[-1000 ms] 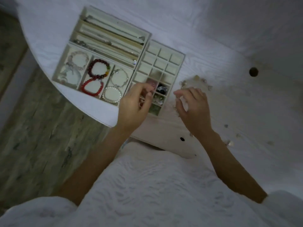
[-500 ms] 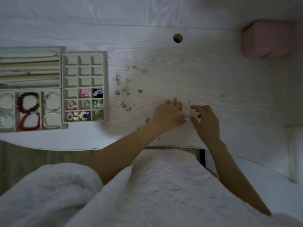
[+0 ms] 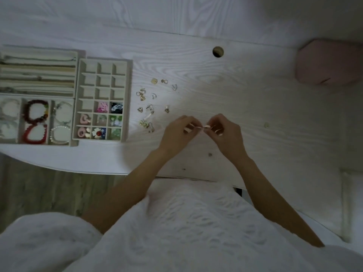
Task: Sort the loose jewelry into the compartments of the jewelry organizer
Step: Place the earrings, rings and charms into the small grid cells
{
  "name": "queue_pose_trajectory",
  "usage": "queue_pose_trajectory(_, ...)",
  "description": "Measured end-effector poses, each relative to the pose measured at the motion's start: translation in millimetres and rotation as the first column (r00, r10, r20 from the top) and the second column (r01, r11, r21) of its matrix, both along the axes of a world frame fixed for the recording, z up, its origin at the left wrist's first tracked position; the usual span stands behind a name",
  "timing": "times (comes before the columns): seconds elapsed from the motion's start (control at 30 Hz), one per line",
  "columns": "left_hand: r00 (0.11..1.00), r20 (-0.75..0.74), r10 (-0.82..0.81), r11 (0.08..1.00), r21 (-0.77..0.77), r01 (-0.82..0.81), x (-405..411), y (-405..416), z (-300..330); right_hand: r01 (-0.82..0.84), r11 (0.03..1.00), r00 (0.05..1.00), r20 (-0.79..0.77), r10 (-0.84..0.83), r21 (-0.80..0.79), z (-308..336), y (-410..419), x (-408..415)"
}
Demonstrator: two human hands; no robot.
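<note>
Both hands meet just right of the frame's centre, above the pale wooden table (image 3: 196,61). The left hand (image 3: 177,132) and the right hand (image 3: 225,133) each pinch an end of one small pale piece (image 3: 202,127), fingertips curled in close. What the piece is, earring or clasp, is too small to tell.

Out to the left of the hands lies the scatter of loose earrings (image 3: 149,107), gold-toned hooks and little hearts, spread between the hands and the small-compartment tray (image 3: 103,100) at left centre. That tray's lower rows already hold coloured pieces; its upper rows look unfilled. Further left, the bracelet tray (image 3: 36,120) holds beaded rings, and the long-slot tray (image 3: 38,73) sits above it in the upper left.

The job right now, by my reading, is to get this tiny piece sorted or matched before it travels. Best to keep the pinch light and low over the table, so a slip drops it close by rather than over the near edge. Then let one hand take it alone, carry it left past the scatter without brushing it, and set it down inside an unfilled cell rather than dropping it from height. One stray bit (image 3: 266,125) lies well off to the right; don't forget it.
</note>
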State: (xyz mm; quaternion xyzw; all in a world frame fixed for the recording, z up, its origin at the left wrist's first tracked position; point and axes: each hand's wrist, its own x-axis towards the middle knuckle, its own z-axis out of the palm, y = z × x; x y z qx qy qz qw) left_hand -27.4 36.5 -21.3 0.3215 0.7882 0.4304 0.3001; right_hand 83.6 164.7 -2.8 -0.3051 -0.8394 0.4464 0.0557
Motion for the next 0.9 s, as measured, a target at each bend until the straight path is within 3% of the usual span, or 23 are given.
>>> queue_pose_trajectory(0.13, 0.900, 0.417, 0.128, 0.980, 0.085, -0.179, -25, -43, 25, -0.131, 0.972, 0.988, -0.108, 0.112, -0.193, 20, -28, -43)
queue_pose_trajectory(0.27, 0.830, 0.487, 0.273, 0.932, 0.081, -0.354, -51, -101, 34, -0.307, 0.923, 0.949, -0.150, 0.277, -0.233, 20, -66, -93)
queue_pose_trajectory(0.4, 0.776, 0.453, 0.439, 0.844, 0.089, -0.529, -83, -158, 34, -0.358, 0.909, 0.931, -0.153, 0.331, -0.212, 13, -115, -149)
queue_pose_trajectory(0.53, 0.832, 0.255, 0.493, 0.846, 0.085, -0.527, -117, -196, 27, -0.383, 0.898, 0.923, -0.132, 0.362, -0.217, 1, -152, -196)
queue_pose_trajectory(0.63, 0.913, -0.134, 0.386, 0.921, 0.008, -0.389, -142, -218, 13, -0.416, 0.886, 0.909, -0.092, 0.406, -0.203, -8, -167, -216)
queue_pose_trajectory(0.73, 0.858, -0.445, 0.255, 0.935, -0.111, -0.336, -161, -233, 0, -0.451, 0.868, 0.891, -0.050, 0.451, -0.209, -18, -177, -225)
queue_pose_trajectory(0.9, 0.776, -0.584, 0.240, 0.919, -0.122, -0.375, -163, -235, -9, -0.475, 0.873, 0.880, -0.052, 0.472, -0.110, -27, -189, -229)
